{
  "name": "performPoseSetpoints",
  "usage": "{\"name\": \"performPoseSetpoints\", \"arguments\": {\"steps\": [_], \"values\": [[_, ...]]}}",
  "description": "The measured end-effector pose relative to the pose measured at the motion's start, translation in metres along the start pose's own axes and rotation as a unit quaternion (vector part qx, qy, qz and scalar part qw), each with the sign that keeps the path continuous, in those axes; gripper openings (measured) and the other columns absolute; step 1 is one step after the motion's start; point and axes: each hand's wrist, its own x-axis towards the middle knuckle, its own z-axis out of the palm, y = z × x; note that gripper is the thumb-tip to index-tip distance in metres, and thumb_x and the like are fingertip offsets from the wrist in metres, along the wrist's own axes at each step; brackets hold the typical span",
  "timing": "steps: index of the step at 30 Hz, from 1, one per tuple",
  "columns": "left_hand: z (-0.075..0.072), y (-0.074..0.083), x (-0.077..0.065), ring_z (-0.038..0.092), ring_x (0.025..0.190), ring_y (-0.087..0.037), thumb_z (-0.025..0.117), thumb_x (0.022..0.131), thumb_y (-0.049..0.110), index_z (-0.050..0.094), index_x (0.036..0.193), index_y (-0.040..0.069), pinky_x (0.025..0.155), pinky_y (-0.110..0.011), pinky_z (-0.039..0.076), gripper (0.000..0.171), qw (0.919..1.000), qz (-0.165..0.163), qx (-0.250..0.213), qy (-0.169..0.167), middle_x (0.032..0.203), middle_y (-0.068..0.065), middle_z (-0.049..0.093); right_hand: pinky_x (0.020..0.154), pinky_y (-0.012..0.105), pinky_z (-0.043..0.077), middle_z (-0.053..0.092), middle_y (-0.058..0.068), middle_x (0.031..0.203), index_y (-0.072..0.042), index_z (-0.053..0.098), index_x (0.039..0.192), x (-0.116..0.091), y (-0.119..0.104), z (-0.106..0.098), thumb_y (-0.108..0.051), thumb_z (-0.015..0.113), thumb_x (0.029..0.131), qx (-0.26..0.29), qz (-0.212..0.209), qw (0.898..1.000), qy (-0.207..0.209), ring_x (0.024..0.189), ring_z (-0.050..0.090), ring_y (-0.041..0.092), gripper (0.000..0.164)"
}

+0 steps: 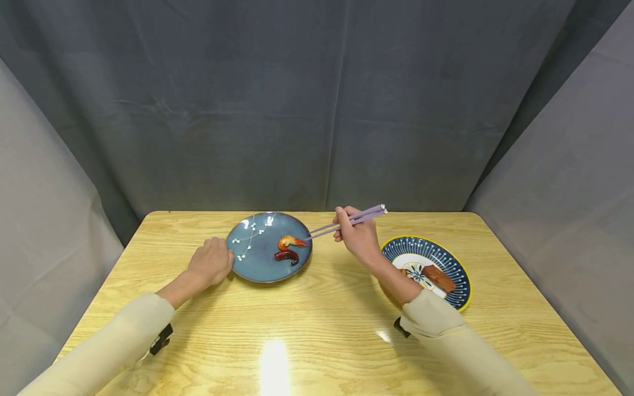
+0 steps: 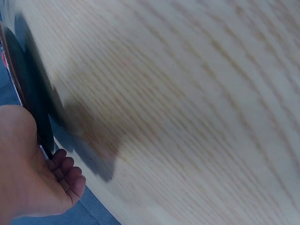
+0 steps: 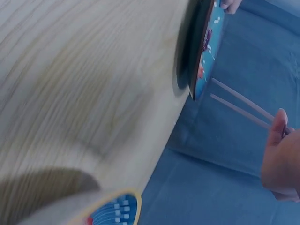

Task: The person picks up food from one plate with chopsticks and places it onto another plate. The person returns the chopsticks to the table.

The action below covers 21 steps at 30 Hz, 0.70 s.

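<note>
My left hand (image 1: pixel 212 260) grips the left rim of a blue plate (image 1: pixel 255 256) with a white blossom pattern. In the left wrist view its fingers (image 2: pixel 68 173) curl at the rim. On the plate lie an orange shrimp (image 1: pixel 291 242) and a dark red, curved food piece (image 1: pixel 287 256). My right hand (image 1: pixel 358 235) holds a pair of light purple chopsticks (image 1: pixel 367 214) just right of the plate. Their tips overlap the plate's right edge near the shrimp's tail in the head view; the right wrist view shows the tips apart, with nothing between them.
A navy and white patterned plate with a yellow rim (image 1: pixel 462 270) stands at the right, partly under my right forearm. It bears a brown slab of food (image 1: pixel 438 278) and another piece mostly hidden by the arm. A grey curtain (image 1: pixel 257 137) hangs behind the wooden table (image 1: pixel 208 352).
</note>
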Motion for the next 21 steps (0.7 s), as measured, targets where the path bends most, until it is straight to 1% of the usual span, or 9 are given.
{"name": "performPoseSetpoints", "arguments": {"steps": [2, 5, 10, 12, 17, 21], "values": [[0.000, 0.000, 0.000, 0.044, 0.078, -0.030, 0.038, 0.103, 0.020, 0.046, 0.091, -0.007, 0.066, -0.045, 0.045, 0.031, 1.0000, 0.000, -0.001, -0.001, 0.084, -0.015, 0.040, 0.050, 0.029, 0.054, 0.063, 0.012, 0.063, 0.011, 0.064, 0.084, -0.001, -0.003, -0.008, -0.017, 0.055, 0.104, -0.002, 0.004, 1.000, -0.003, 0.053, 0.062, 0.014, 0.035], [-0.001, 0.000, 0.000, 0.044, 0.078, -0.030, 0.038, 0.103, 0.020, 0.047, 0.090, -0.007, 0.066, -0.045, 0.045, 0.031, 1.0000, 0.000, -0.004, 0.003, 0.083, -0.015, 0.041, 0.051, 0.031, 0.055, 0.064, 0.008, 0.065, 0.012, 0.064, 0.087, -0.003, -0.007, -0.021, -0.018, 0.055, 0.104, -0.004, 0.009, 1.000, -0.008, 0.055, 0.064, 0.017, 0.036], [-0.003, 0.002, 0.000, 0.044, 0.078, -0.030, 0.038, 0.103, 0.020, 0.047, 0.090, -0.007, 0.066, -0.045, 0.046, 0.031, 1.0000, 0.002, -0.006, 0.005, 0.083, -0.015, 0.041, 0.054, 0.032, 0.056, 0.065, 0.011, 0.069, 0.012, 0.064, 0.090, -0.006, -0.011, -0.044, -0.019, 0.054, 0.104, -0.019, 0.015, 1.000, -0.014, 0.058, 0.066, 0.022, 0.036], [-0.003, 0.003, 0.000, 0.044, 0.078, -0.031, 0.037, 0.103, 0.020, 0.047, 0.090, -0.007, 0.067, -0.046, 0.046, 0.031, 1.0000, 0.003, -0.003, 0.003, 0.084, -0.015, 0.040, 0.054, 0.030, 0.056, 0.065, 0.015, 0.071, 0.012, 0.064, 0.091, -0.008, -0.012, -0.053, -0.020, 0.054, 0.104, -0.031, 0.018, 0.999, -0.016, 0.058, 0.066, 0.021, 0.036], [-0.001, 0.002, -0.001, 0.044, 0.079, -0.031, 0.037, 0.103, 0.020, 0.047, 0.090, -0.007, 0.068, -0.047, 0.046, 0.031, 1.0000, 0.003, 0.001, 0.006, 0.083, -0.015, 0.040, 0.056, 0.029, 0.057, 0.066, 0.017, 0.073, 0.011, 0.064, 0.092, -0.012, -0.014, -0.074, -0.024, 0.054, 0.104, -0.054, 0.028, 0.998, -0.013, 0.058, 0.066, 0.015, 0.038], [-0.001, 0.000, -0.001, 0.044, 0.079, -0.031, 0.037, 0.103, 0.020, 0.047, 0.090, -0.007, 0.068, -0.046, 0.046, 0.031, 1.0000, 0.003, 0.002, 0.006, 0.083, -0.014, 0.040, 0.055, 0.029, 0.056, 0.065, 0.015, 0.072, 0.010, 0.064, 0.092, -0.016, -0.015, -0.089, -0.028, 0.054, 0.104, -0.070, 0.038, 0.997, -0.010, 0.058, 0.066, 0.017, 0.041]]}}
